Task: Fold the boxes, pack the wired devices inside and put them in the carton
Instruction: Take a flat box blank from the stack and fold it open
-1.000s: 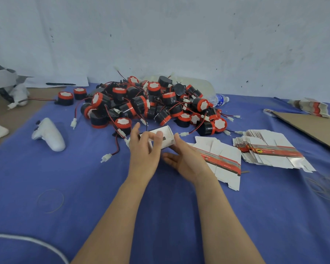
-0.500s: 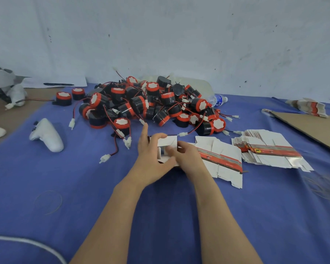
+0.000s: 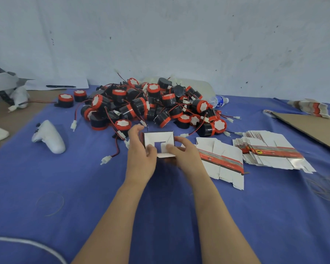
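A small white box (image 3: 159, 139), opened into a square tube, stands between my hands with its open end facing me and its flaps partly folded in. My left hand (image 3: 141, 155) grips its left side, thumb on the near flap. My right hand (image 3: 183, 155) holds the right side, thumb pressing a flap inward. Behind it lies a heap of black-and-red wired devices (image 3: 151, 105) with red wires and white plugs. Flat unfolded boxes (image 3: 221, 161) lie to the right, with a bigger stack (image 3: 271, 151) beyond.
A blue cloth (image 3: 84, 187) covers the table. A white controller (image 3: 49, 137) lies at the left. A brown cardboard sheet (image 3: 316, 128) sits at the far right, a water bottle (image 3: 218, 101) behind the heap. A white cable (image 3: 27, 242) crosses the near left corner.
The box went from a flat blank in my hands to an opened square tube turned with its end towards me. My thumbs have moved onto the end flaps.
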Tool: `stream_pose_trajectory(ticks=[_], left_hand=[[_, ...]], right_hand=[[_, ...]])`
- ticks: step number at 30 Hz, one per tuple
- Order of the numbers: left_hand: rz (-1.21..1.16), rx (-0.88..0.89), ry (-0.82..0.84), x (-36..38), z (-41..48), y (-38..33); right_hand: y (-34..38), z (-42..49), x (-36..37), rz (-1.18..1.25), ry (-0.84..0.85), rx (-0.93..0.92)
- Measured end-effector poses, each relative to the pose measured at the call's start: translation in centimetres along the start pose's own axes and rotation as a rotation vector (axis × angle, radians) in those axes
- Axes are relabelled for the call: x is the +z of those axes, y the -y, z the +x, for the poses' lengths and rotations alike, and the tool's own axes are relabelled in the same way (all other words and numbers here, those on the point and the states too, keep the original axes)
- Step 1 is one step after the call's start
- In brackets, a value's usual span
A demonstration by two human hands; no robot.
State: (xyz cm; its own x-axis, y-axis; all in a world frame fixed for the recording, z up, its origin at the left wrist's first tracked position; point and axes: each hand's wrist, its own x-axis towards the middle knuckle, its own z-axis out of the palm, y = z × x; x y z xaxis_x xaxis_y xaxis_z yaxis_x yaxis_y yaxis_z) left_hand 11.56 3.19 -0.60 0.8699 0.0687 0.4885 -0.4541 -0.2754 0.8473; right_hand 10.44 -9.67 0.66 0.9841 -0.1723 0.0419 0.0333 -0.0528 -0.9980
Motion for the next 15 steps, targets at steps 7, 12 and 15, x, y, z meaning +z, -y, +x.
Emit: stream_pose_trajectory(ticks=[7,12,15], left_hand=[[0.042,0.087,0.244,0.3,-0.5,-0.7],[0.060,0.057,0.134,0.6,-0.7,-1.0],[-0.032,-0.011,-0.092,0.6,-0.1,-0.7]], right_hand=[[0.3,0.1,-1.0,0.234,-0.144,0.125],[0.6,0.1,-0.7,0.414,-0.130,0.126],[0.6,-0.2,1.4,0.301,-0.034,0.072]])
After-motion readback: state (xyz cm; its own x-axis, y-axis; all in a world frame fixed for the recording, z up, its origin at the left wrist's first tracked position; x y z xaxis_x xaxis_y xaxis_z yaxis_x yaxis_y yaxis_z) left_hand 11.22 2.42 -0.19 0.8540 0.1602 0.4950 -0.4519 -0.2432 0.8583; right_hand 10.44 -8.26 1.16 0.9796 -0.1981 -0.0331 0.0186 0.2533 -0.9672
